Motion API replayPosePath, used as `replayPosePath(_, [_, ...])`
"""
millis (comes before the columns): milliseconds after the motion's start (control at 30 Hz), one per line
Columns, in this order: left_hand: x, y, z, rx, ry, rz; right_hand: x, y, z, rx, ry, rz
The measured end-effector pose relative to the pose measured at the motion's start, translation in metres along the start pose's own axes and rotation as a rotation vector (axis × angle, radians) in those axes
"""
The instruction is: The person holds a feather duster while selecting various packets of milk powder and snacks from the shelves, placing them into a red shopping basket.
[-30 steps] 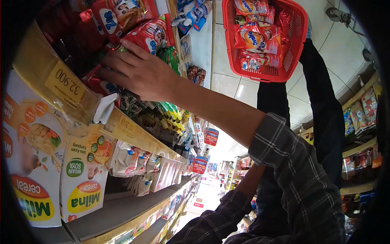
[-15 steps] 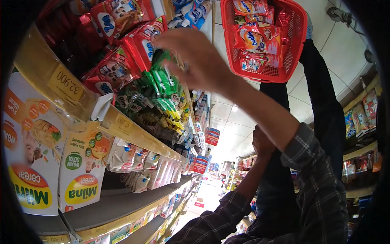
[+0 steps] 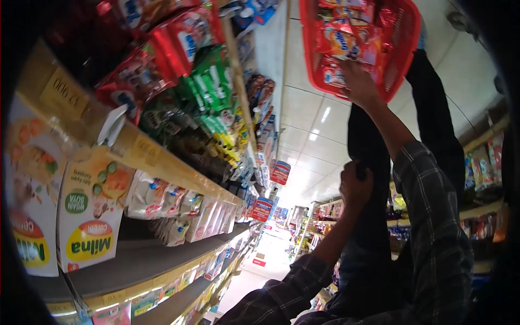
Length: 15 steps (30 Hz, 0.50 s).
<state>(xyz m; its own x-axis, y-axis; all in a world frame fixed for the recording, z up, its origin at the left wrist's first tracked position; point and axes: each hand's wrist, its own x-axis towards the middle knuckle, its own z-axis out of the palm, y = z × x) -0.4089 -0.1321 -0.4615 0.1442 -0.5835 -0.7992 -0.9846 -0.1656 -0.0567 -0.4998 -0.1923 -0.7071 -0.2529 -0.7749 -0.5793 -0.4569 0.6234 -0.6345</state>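
My right hand (image 3: 358, 81) reaches over the near end of a red plastic basket (image 3: 402, 59). Its fingers point down at the packets and look stretched out, with the tips partly lost among the wrappers. An orange-and-red Ovaltine packet (image 3: 337, 40) lies just beyond them, and a smaller red-and-white packet (image 3: 332, 75) is beside the fingertips. My left hand (image 3: 356, 188) rests by my dark trouser leg (image 3: 368, 135), its fingers curled. A dark patch shows between thumb and fingers; I cannot make out what it is.
Shelves on the left hold red packets (image 3: 192, 35), green sachets (image 3: 208, 81) and upside-down-looking Milna cereal boxes (image 3: 92, 216). A price-label rail (image 3: 146, 149) runs along the shelf edge. More stocked shelves (image 3: 482, 211) line the right side. The basket stands on the tiled floor (image 3: 309, 124).
My right hand has moved from the shelf of red and green packets across to the basket. My left hand stays by my leg and shows more clearly. The view has shifted slightly.
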Motion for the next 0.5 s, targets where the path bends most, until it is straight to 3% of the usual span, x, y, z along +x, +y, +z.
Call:
replayPosePath(33, [-0.002,-0.004,0.004,-0.005,0.018,0.013,0.004,0.0,0.014,-0.064,0.077,0.044])
replayPosePath(133, [-0.004,-0.004,0.003,-0.002,0.007,-0.007,0.018,-0.014,0.007,-0.157,-0.039,0.207])
replayPosePath(233, [-0.003,-0.012,0.008,0.011,0.018,0.034,0.023,-0.004,0.005,-0.255,-0.01,0.055])
replayPosePath(333, [-0.007,-0.008,0.005,0.01,-0.016,0.028,0.018,0.002,-0.001,-0.245,0.05,0.042])
replayPosePath(433, [-0.001,-0.009,0.005,0.009,-0.002,0.051,-0.001,-0.002,-0.026,0.017,0.049,0.121])
replayPosePath(500, [-0.002,-0.011,0.004,-0.025,0.029,0.053,-0.013,0.0,-0.057,0.274,-0.12,0.194])
